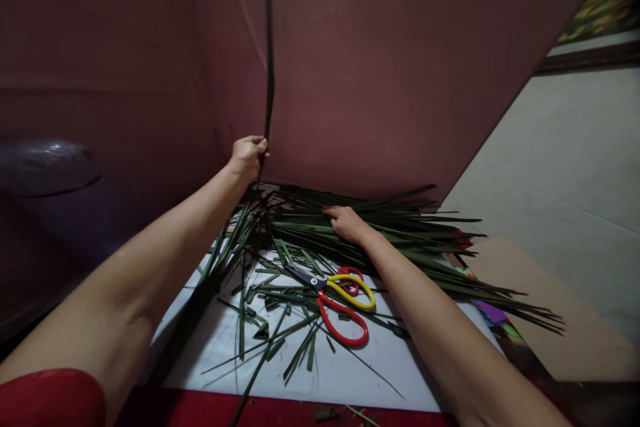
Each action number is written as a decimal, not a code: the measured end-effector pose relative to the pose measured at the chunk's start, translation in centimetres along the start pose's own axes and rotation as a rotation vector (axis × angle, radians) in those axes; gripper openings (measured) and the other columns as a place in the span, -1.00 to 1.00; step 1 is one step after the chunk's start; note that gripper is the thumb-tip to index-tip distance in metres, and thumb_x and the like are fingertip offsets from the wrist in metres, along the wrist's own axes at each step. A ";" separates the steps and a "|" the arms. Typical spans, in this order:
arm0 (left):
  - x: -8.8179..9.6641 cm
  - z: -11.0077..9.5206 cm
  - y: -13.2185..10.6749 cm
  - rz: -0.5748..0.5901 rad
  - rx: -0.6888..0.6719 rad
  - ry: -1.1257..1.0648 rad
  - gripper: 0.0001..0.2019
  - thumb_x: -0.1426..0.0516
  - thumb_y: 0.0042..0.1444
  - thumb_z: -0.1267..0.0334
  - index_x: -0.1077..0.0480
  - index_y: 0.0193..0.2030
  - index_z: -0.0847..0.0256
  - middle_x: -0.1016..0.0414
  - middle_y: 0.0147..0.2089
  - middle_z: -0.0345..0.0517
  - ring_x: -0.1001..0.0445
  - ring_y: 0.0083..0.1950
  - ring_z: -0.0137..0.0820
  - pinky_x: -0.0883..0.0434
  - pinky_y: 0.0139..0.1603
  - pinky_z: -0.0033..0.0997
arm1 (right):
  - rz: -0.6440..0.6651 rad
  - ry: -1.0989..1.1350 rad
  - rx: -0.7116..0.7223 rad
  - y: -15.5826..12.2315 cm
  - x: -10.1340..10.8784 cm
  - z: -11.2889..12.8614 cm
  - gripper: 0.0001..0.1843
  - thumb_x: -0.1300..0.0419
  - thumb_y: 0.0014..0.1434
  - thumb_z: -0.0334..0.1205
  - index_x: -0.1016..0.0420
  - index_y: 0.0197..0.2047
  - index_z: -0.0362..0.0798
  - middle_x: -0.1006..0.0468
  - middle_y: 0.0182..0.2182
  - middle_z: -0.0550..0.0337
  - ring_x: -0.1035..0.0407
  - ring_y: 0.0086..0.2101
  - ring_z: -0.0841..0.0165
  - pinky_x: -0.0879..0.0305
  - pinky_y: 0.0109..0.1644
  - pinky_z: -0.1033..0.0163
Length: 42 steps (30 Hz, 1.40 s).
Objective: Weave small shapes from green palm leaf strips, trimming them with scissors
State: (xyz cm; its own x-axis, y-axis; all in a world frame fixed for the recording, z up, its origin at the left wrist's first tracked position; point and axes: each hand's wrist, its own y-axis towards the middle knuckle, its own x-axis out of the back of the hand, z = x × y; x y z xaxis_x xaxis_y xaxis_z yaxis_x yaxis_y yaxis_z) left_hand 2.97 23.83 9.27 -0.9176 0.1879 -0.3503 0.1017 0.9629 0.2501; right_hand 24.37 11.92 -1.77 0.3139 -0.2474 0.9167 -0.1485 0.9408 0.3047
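My left hand (pixel 247 155) is closed round a long dark green leaf strip (pixel 269 73) and holds it upright against the maroon wall. My right hand (pixel 346 221) rests palm down on a pile of long green leaves (pixel 425 233) lying across the white sheet (pixel 350 367); its fingers curl into the leaves. Red and yellow handled scissors (pixel 337 297) lie shut on the sheet between my forearms. Cut leaf scraps (pixel 280 333) are scattered around them.
A second bundle of leaves (pixel 220 267) runs along the sheet's left edge. A maroon wall (pixel 400 67) stands right behind the pile. Coloured paper (pixel 493 313) pokes out under the leaves at right. Pale floor (pixel 565 167) lies to the right, red cloth (pixel 50 400) at bottom left.
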 end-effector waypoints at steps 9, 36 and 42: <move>-2.2 -1.0 -4.3 0.063 -0.001 0.014 -0.91 -0.08 -0.05 0.56 -0.28 -0.45 0.35 -0.31 -0.60 -0.21 -0.30 -0.63 -0.55 -0.22 -0.55 -0.51 | -0.128 0.137 0.000 0.2 2.0 -0.1 -0.46 0.00 -0.04 -0.57 -0.43 0.01 -0.09 -0.43 0.03 0.09 -0.27 0.05 0.35 -0.11 0.17 0.20; -0.8 2.9 -26.4 0.312 0.418 -0.233 -0.82 -0.28 -0.27 0.40 -0.36 -0.48 0.32 -0.37 -0.52 -0.17 -0.36 -0.52 -0.51 -0.25 -0.49 -0.49 | 0.110 1.377 -0.342 -19.1 2.0 15.4 -0.68 -0.17 0.06 0.00 -0.43 -0.45 -0.11 -0.30 -0.76 0.34 0.03 -0.77 0.60 0.20 -0.72 0.45; -0.1 3.2 -27.3 0.354 0.468 -0.242 -0.85 -0.26 -0.22 0.40 -0.35 -0.51 0.34 -0.37 -0.52 -0.14 -0.33 -0.55 -0.53 -0.25 -0.51 -0.50 | 0.159 1.551 -0.271 -19.5 1.0 15.1 -0.72 -0.14 0.10 -0.04 -0.40 -0.36 -0.13 -0.50 -0.54 0.18 -0.10 -0.77 0.61 0.13 -0.77 0.48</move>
State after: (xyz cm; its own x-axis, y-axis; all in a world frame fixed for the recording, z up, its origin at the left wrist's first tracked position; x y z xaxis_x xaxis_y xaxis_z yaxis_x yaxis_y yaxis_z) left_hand 1.50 -1.81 -0.42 -0.6903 0.4966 -0.5262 0.5906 0.8068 -0.0134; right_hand 13.42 -10.19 -2.91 0.9513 0.1614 -0.2626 -0.1601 0.9867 0.0263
